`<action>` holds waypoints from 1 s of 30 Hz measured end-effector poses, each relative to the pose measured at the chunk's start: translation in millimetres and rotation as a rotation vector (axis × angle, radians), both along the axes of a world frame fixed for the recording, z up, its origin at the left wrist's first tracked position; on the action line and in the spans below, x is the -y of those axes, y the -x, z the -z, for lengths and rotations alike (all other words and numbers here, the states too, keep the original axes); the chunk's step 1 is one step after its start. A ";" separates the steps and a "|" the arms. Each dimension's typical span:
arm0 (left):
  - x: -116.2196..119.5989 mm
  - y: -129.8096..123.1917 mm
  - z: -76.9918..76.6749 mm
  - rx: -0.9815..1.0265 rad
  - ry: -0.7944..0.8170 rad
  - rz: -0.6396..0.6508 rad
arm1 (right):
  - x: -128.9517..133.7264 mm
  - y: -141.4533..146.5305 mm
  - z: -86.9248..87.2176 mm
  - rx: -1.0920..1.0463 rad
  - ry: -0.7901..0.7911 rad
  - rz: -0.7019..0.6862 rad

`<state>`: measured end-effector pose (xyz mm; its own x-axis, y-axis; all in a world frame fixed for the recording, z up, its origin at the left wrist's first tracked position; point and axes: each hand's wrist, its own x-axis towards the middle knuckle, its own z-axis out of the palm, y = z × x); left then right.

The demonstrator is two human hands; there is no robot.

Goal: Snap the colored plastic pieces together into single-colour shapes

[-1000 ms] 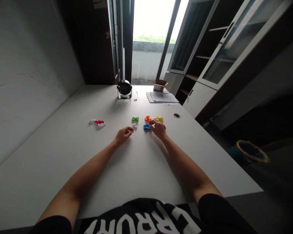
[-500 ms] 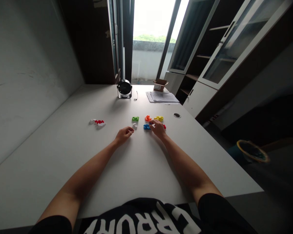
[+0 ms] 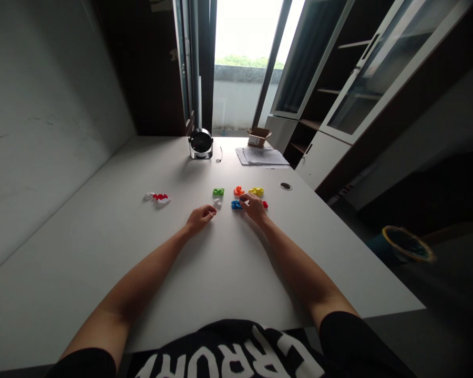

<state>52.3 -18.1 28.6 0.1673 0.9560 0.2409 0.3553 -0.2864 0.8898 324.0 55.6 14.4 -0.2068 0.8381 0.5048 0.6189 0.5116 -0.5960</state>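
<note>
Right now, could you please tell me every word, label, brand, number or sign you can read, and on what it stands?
Shirt: large white letters, warped and cut off; no word certain.
Papers: print too small to read.
Box: marks too small to read.
Nothing else is legible.

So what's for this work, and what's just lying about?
Probably for the work:
green piece, orange piece, yellow piece, blue piece
white piece by left hand
red piece by right hand
red-white group

Lying about:
black device, box, papers, cord
</note>
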 end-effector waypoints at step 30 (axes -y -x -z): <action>-0.2 0.2 0.9 -0.141 0.009 -0.001 | -1.5 -1.4 0.2 0.016 -0.011 -0.051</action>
